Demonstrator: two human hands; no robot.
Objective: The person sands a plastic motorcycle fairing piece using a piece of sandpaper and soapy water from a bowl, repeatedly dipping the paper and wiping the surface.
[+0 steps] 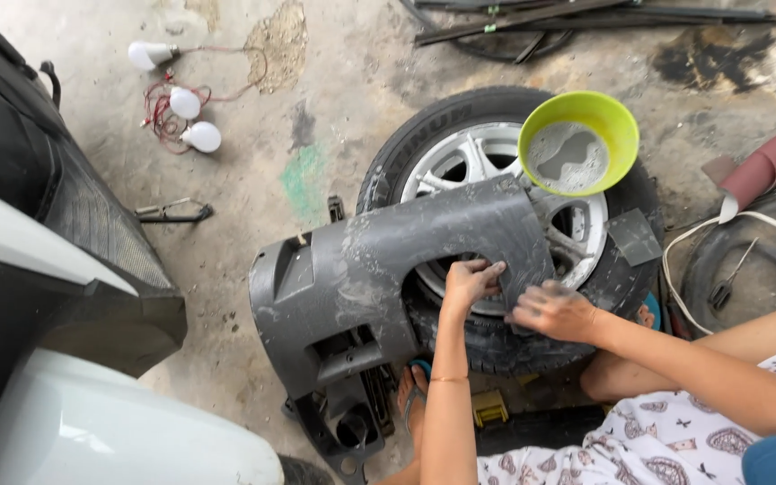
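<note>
A grey plastic car body panel (379, 260), smeared with pale dust, lies across a tyre with a silver alloy wheel (460, 157) flat on the concrete floor. My left hand (471, 280) curls over the edge of the panel's curved cutout and grips it. My right hand (554, 310), coated in grey residue, presses palm down on the panel's lower right corner; whatever is under the palm is hidden. A lime green bowl (617, 121) holding cloudy grey water sits on the wheel just beyond the panel.
A dark square sheet (632, 235) rests on the tyre's right side. A white and black vehicle body (56, 359) fills the left. Three light bulbs on red wire (186, 103) lie far left. A reddish roll (770, 166), white cable (675, 269) and another tyre (747, 278) sit right.
</note>
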